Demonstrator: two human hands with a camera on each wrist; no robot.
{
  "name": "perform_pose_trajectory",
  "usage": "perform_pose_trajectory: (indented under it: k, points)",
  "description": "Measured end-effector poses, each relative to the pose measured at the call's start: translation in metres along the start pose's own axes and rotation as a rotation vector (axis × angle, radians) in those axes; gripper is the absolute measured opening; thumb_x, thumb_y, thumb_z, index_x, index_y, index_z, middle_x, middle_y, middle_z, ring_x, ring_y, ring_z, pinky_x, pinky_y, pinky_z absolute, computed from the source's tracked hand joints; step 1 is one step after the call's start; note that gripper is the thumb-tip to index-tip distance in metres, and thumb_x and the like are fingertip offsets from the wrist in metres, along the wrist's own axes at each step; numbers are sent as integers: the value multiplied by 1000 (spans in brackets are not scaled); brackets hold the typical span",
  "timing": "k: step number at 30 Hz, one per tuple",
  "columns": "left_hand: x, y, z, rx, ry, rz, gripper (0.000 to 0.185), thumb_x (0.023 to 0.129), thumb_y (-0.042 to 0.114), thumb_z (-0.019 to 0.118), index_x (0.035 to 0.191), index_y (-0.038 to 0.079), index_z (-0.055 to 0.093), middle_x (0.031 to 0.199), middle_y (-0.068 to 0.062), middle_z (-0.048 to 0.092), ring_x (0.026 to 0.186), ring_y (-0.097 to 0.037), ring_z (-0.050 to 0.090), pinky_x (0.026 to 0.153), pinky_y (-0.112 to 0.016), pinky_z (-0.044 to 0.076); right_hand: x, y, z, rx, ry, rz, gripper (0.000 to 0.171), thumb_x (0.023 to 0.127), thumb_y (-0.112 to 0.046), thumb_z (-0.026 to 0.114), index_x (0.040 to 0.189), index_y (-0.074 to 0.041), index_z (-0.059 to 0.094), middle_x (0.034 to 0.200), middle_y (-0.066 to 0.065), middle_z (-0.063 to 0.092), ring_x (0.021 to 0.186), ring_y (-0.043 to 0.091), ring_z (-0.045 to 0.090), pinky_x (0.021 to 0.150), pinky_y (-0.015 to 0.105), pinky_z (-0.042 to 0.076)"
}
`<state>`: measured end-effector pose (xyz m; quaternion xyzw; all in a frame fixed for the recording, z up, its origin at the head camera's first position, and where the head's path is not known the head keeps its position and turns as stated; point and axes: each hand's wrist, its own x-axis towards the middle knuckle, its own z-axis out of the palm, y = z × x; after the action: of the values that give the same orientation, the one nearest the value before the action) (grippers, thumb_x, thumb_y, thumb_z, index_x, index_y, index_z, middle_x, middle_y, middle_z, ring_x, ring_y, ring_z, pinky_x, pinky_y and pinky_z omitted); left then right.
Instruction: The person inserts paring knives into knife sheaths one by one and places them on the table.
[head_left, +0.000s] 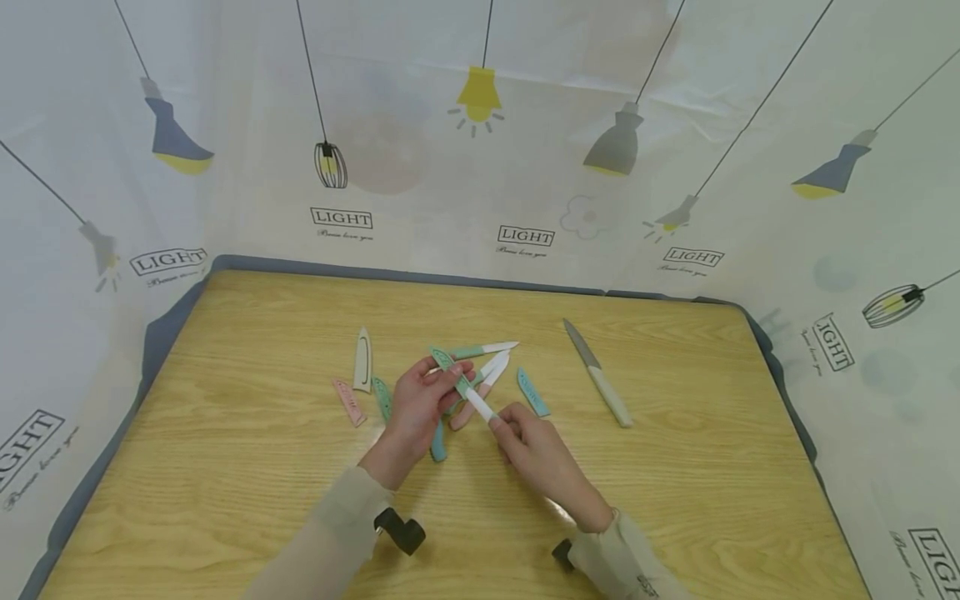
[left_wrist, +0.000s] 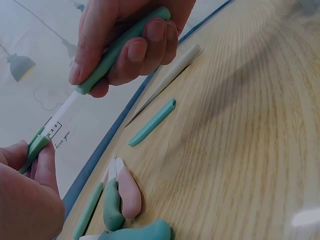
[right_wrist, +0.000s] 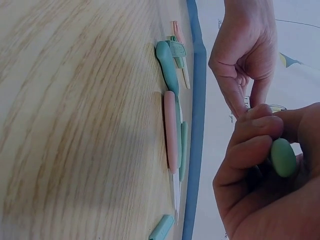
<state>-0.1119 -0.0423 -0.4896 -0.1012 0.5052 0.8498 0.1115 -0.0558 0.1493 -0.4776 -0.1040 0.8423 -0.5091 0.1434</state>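
Observation:
My left hand (head_left: 416, 404) pinches a green knife sheath (head_left: 442, 358) between thumb and fingers, above the table. In my right hand (head_left: 543, 454) is the green handle (left_wrist: 120, 52) of a paring knife, with the fingers curled round it. Its white blade (head_left: 480, 405) points at the sheath, and its tip end is hidden inside the sheath's mouth. Part of the blade shows between the hands. Beneath them lie a pink-handled knife (left_wrist: 130, 192), green-handled knives (left_wrist: 90, 210) and a blue-green handle (head_left: 438, 442), partly covered by the left hand in the head view.
Left of the hands lie a cream sheath (head_left: 363, 358), a pink sheath (head_left: 348, 402) and another green sheath (head_left: 382, 398). A blue sheath (head_left: 532, 392) and a grey-bladed knife with a pale handle (head_left: 611, 396) lie to the right. Printed cloth walls (head_left: 435, 242) border the wooden table (head_left: 697, 467).

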Motion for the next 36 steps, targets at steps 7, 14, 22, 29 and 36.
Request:
perform_pose_trajectory:
  k: [7,14,22,29,36]
  points:
    - [-1,0,1,5,5,-3,33,105,3,59,133,-12,51,124,-22,70,107,-20,73,95,-31,59,2,-2,1,1,2,-1,29,111,-23,49,108,3,61,68,11,59,50,5,41,43,19,33]
    - [-2,0,3,-2,10,-3,30,104,3,60,131,-11,53,127,-26,68,107,-19,73,95,-32,59,5,-5,2,3,5,-2,24,111,-21,50,107,1,61,67,8,58,49,6,39,42,19,32]
    - [-4,2,4,-3,6,-7,30,104,4,62,130,-10,54,118,-16,74,107,-20,73,95,-31,59,7,-5,4,-2,13,-1,22,111,-20,51,104,-2,60,65,-2,55,49,6,39,42,18,31]
    - [-4,2,5,13,6,-4,31,104,4,62,130,-11,53,119,-18,73,107,-19,73,93,-30,60,9,-4,3,9,-3,-21,23,111,-19,50,105,1,59,65,-1,54,49,6,40,42,18,32]
    - [-4,2,7,23,-3,-9,33,104,4,62,131,-12,52,124,-24,70,112,-24,72,97,-35,59,11,-7,2,10,-8,-3,21,111,-21,50,104,-3,58,66,2,55,50,7,41,43,18,33]
